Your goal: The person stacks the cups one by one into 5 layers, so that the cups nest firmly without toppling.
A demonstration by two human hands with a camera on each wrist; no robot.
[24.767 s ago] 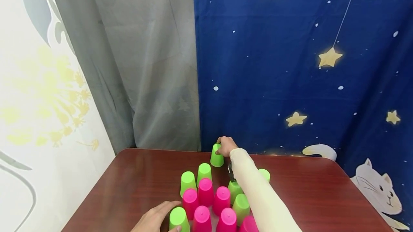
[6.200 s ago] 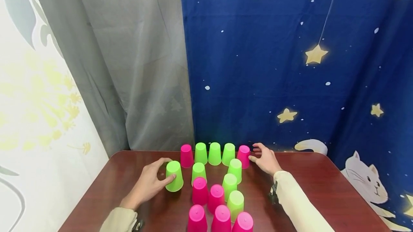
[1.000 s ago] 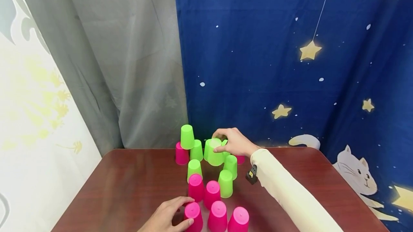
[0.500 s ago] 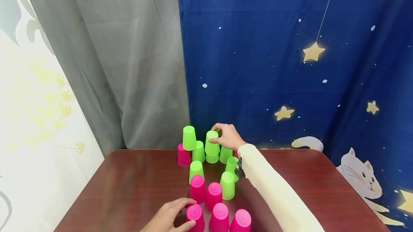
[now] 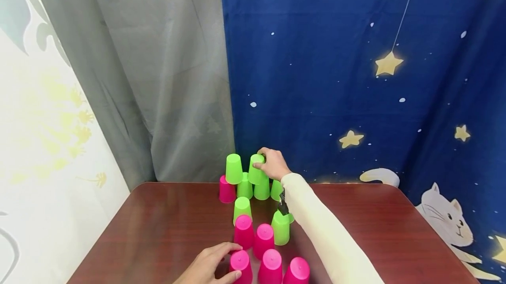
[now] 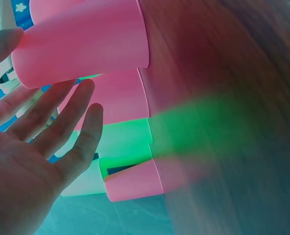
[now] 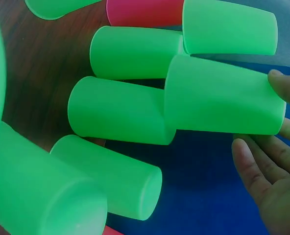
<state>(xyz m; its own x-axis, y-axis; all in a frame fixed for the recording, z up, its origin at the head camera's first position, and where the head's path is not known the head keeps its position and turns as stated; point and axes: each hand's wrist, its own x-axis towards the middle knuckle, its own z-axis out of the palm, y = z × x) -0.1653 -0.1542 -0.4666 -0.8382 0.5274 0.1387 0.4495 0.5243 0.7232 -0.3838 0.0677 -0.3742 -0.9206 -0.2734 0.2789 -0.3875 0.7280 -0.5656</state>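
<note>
My right hand (image 5: pixel 272 164) pinches an upside-down green cup (image 5: pixel 256 170) near its top, thumb on one side and fingers on the other. The right wrist view shows this cup (image 7: pixel 223 98) overlapping the ends of two lower green cups, beside another raised green cup (image 7: pixel 228 27). That raised cup (image 5: pixel 234 170) sits across a pink cup (image 5: pixel 227 190) and a green cup (image 5: pixel 244 191) of the back row. At the front, my left hand (image 5: pixel 211 264) holds a pink cup (image 5: pixel 241 268) standing on the table, thumb and fingers on opposite sides.
More upside-down cups stand on the brown table (image 5: pixel 170 227): pink cups (image 5: pixel 263 242) in the front rows and green cups (image 5: pixel 280 229) farther back. My right sleeve crosses over the right side and hides part of the back row. Curtains (image 5: pixel 189 99) hang behind the table.
My right hand has lifted the green cup from in front of the back row and moved it left, up beside the raised green cup. The left hand stays at the pink cup.
</note>
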